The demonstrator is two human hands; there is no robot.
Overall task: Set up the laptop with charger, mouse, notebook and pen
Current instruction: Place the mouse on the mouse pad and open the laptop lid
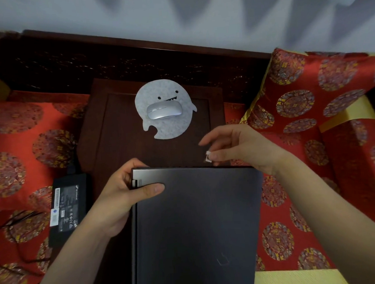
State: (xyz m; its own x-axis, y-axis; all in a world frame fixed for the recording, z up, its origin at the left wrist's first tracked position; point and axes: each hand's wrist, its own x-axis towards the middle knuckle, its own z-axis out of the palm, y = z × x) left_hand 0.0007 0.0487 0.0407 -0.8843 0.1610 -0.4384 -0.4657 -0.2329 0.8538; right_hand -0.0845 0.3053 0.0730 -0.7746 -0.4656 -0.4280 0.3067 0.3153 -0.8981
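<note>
closed dark grey laptop (196,227) lies lid-down-shut on the small dark brown wooden table (118,145), its near part running out of the bottom of the view, far edge toward the middle of the table. left hand (128,191) grips the laptop's far left corner, thumb flat on top of the lid, fingers curled around the left edge by a small silver hinge piece, so it is closed on the laptop. right hand (242,148) hovers just above the far right edge of the laptop, thumb and a finger pinched on a tiny white plug-like piece (208,156), other fingers spread loosely toward the table; cannot tell exactly what the white piece is or whether it touches the laptop. silver wireless mouse (164,110) sits sideways on a pale grey ghost-shaped felt mouse pad (165,95) with a black toothy face, at the far middle of the table, well apart from both hands. black rectangular charger brick (66,209) with white labels lies on the red patterned cushion (22,159) left of the table, just beside the left forearm, thin black cable (16,220) trailing off to the left. another red and gold patterned cushion (305,98) leans up on the right. notebook and pen not in view
</note>
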